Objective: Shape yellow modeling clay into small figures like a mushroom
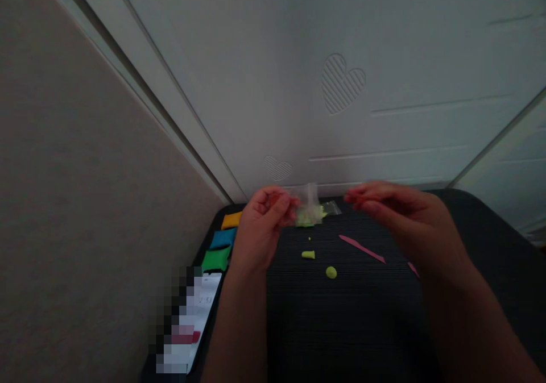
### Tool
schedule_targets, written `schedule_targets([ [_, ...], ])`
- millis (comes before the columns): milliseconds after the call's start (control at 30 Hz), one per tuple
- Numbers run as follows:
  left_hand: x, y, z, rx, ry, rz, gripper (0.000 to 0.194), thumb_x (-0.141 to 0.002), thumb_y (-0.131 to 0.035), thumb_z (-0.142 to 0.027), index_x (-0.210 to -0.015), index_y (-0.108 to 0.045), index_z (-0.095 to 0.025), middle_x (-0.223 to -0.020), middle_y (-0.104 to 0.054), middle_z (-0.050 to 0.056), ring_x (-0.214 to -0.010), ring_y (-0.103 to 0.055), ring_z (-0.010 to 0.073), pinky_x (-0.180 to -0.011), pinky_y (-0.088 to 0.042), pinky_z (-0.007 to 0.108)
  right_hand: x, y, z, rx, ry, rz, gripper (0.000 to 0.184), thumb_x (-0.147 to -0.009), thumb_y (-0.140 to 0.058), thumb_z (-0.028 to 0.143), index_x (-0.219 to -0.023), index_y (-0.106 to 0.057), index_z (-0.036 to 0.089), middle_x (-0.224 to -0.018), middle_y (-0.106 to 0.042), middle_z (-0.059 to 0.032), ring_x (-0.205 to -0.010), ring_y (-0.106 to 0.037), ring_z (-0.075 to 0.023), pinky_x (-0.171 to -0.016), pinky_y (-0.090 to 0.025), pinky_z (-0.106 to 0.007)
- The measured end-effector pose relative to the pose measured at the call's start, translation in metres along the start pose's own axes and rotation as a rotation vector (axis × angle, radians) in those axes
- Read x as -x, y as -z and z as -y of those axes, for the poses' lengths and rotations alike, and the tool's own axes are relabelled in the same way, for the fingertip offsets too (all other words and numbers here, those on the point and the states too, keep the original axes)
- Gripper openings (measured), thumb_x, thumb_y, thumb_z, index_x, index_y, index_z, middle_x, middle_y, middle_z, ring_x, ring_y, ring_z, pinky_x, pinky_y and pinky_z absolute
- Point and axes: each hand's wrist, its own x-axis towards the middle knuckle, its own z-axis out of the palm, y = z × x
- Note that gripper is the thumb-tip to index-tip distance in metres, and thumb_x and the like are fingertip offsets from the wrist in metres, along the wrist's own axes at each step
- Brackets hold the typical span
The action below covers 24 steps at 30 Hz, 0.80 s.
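Note:
My left hand [269, 215] is raised over the far part of the table, fingers curled in a pinch. A small clear plastic bag [312, 194] reaches out from its fingertips, with yellow-green material showing in or behind it. To the right, my right hand [394, 204] hovers with thumb and fingers brought together; anything between them is too blurred to make out. On the table between my arms lie a yellow-green clay roll [308, 254], a flattened yellow-green clay ball [331, 272] and a tiny crumb [309, 238]. A pink modelling knife [362, 249] lies below my right hand.
Yellow [231, 220], blue [223, 238] and green packs [216, 258] line the left edge of the dark table [324, 337]. Nearer me is a lit phone [207, 295]. A second pink tool [413, 269] is partly hidden by my right wrist. A white panel [273, 87] rises behind.

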Motion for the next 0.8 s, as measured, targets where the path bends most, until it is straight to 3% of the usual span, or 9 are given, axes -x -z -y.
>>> schedule_targets([
  [100, -0.005, 0.011, -0.003, -0.037, -0.034, -0.076, 0.021, -0.071, -0.070, -0.026, -0.083, -0.055, -0.017, -0.070, -0.065, -0.003, -0.054, -0.055, 0.0039, -0.052, -0.044, 0.013, -0.004, 0.007, -0.001, -0.323, -0.127, -0.106, 0.011, -0.081, -0.062, 0.021, -0.086, -0.069, 0.027, -0.081, -0.073, 0.0032, -0.077, -0.070, -0.0107, -0.074, -0.058, -0.024],
  [200, -0.011, 0.021, 0.001, -0.187, -0.016, -0.073, 0.024, -0.070, -0.071, -0.028, -0.086, -0.057, -0.017, -0.074, -0.064, -0.002, -0.059, -0.056, 0.0054, -0.055, -0.044, 0.016, -0.007, 0.006, -0.003, -0.487, -0.271, -0.031, 0.015, -0.082, -0.061, 0.019, -0.092, -0.069, 0.026, -0.080, -0.074, 0.0027, -0.070, -0.070, -0.0087, -0.067, -0.058, -0.020],
  [333, -0.021, 0.040, 0.012, -0.627, 0.010, -0.055, 0.030, -0.074, -0.065, -0.036, -0.096, -0.058, -0.017, -0.083, -0.064, 0.002, -0.068, -0.059, 0.0105, -0.060, -0.045, 0.021, -0.008, 0.001, -0.006, -0.510, -0.343, 0.020, 0.024, -0.083, -0.057, 0.016, -0.101, -0.067, 0.027, -0.081, -0.072, 0.0018, -0.064, -0.066, -0.0067, -0.062, -0.056, -0.018],
  [500, -0.029, 0.062, 0.023, -0.826, 0.060, 0.013, 0.026, -0.070, -0.065, -0.035, -0.089, -0.063, -0.016, -0.079, -0.064, 0.003, -0.073, -0.059, 0.0164, -0.066, -0.045, 0.028, -0.008, -0.001, -0.008, -0.536, -0.317, 0.015, 0.027, -0.083, -0.056, 0.015, -0.103, -0.067, 0.027, -0.070, -0.062, 0.0031, -0.062, -0.059, -0.0059, -0.058, -0.052, -0.017],
  [700, -0.037, 0.072, 0.047, -1.048, 0.181, 0.158, 0.020, -0.068, -0.064, -0.026, -0.086, -0.066, -0.019, -0.075, -0.066, 0.002, -0.071, -0.060, 0.0178, -0.064, -0.044, 0.027, -0.006, -0.001, -0.006, -0.527, -0.361, 0.014, 0.012, -0.074, -0.070, 0.021, -0.085, -0.071, 0.024, -0.059, -0.055, 0.0052, -0.054, -0.052, -0.0039, -0.051, -0.046, -0.014],
  [800, -0.041, 0.076, 0.063, -1.151, 0.226, 0.161, 0.023, -0.064, -0.066, -0.019, -0.087, -0.066, -0.019, -0.079, -0.068, 0.003, -0.072, -0.061, 0.0189, -0.066, -0.045, 0.028, -0.004, -0.001, -0.005, -0.552, -0.376, 0.049, 0.014, -0.079, -0.065, 0.025, -0.091, -0.071, 0.023, -0.060, -0.057, 0.0042, -0.053, -0.051, -0.0034, -0.052, -0.046, -0.014],
])
